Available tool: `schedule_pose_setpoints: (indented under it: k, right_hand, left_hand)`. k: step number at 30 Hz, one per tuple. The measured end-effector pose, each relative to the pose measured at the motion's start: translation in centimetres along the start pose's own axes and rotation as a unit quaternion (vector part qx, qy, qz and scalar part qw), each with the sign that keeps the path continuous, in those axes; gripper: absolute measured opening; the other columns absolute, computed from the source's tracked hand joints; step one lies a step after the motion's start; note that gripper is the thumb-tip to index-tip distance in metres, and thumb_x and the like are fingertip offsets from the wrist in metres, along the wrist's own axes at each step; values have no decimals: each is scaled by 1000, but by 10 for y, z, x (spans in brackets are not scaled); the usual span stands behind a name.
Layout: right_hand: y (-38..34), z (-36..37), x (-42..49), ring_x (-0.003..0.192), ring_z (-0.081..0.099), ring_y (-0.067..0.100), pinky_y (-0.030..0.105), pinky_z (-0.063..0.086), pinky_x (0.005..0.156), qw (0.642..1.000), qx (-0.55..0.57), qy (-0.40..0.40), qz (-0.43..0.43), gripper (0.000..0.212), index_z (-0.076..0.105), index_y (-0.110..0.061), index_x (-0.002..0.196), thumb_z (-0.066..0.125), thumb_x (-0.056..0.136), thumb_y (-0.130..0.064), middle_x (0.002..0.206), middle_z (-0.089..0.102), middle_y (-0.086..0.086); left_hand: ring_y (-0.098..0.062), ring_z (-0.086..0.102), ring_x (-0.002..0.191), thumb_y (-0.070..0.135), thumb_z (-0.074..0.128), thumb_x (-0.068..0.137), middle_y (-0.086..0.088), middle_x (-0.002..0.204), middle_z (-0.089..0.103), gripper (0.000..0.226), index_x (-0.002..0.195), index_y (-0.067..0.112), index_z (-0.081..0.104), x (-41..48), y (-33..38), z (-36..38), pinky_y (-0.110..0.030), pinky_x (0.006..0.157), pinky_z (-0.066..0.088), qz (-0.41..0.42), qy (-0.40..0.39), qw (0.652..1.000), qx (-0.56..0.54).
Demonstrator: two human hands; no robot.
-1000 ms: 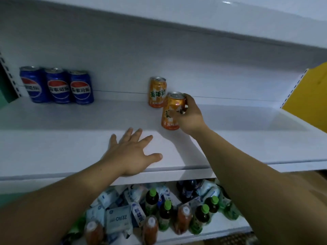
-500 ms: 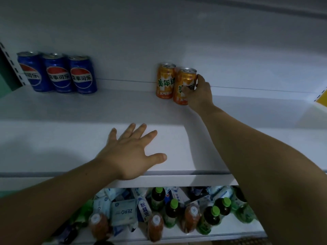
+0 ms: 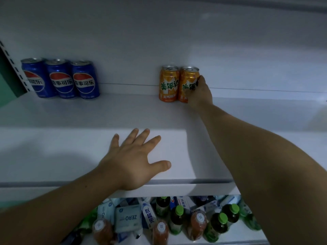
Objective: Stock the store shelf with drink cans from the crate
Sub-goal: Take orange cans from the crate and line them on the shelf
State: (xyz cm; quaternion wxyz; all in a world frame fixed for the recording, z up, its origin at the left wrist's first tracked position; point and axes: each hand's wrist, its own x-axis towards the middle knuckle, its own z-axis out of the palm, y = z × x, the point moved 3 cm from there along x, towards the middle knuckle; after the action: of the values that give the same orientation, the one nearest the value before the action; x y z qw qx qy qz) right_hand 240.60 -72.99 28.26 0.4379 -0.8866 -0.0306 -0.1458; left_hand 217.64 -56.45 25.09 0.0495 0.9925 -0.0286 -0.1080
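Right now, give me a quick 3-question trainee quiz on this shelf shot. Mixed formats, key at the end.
1. How many blue cans stand at the back left of the shelf?
2. True or false: the right hand grips the right orange can, which stands upright beside the left orange can.
3. The left hand is: A) gripping a can; B) flat on the shelf, fingers spread; C) out of view.
Key: 1) three; 2) true; 3) B.

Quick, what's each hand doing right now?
Left hand: open, flat on the white metal shelf.
Right hand: curled round the right-hand orange drink can.
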Motion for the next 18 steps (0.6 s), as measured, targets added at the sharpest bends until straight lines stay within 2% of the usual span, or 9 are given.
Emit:
schedule_pose_setpoints:
  k: [3,6,11,15,18]
  right_hand:
    - [-5,-7,-8,117,54,29,36,44,87,998,-36,-26,32,54,37,-15,134,59,89,-34,130,53,9]
    - [-6,-29,-32,129,45,31,36,40,96,992,-109,-63,21,66,32,-10,143,57,92,-42,143,43,13]
    - [-5,-101,-95,139,33,31,37,31,109,958,-258,-115,48,77,21,-13,152,49,94,-54,155,29,11]
    - [5,-173,-154,135,38,32,37,35,108,948,-292,-101,80,78,23,-12,152,50,93,-54,154,32,12]
    - [12,-226,-201,131,43,32,37,39,101,942,-304,-66,126,77,24,-12,152,51,93,-54,152,37,12]
  left_hand:
    - [-9,-23,143,81,17,79,15,156,-21,81,147,45,-9,-1,-1,-2,-51,116,-11,5,1,1000,-10]
    - [-10,-19,145,82,17,79,14,158,-16,82,148,45,-5,-1,-1,-1,-52,116,-11,12,12,999,-27]
    - [-16,-13,147,82,18,79,9,159,-12,82,149,43,-2,-1,-2,-5,-55,116,-6,17,-3,1000,-18]
    - [-18,-2,148,77,35,82,7,161,-1,85,151,36,8,-4,18,-21,-56,116,2,33,-16,999,-33]
    - [-20,11,147,77,47,75,4,161,9,95,151,31,14,-14,71,-30,-52,117,13,123,-20,990,-60]
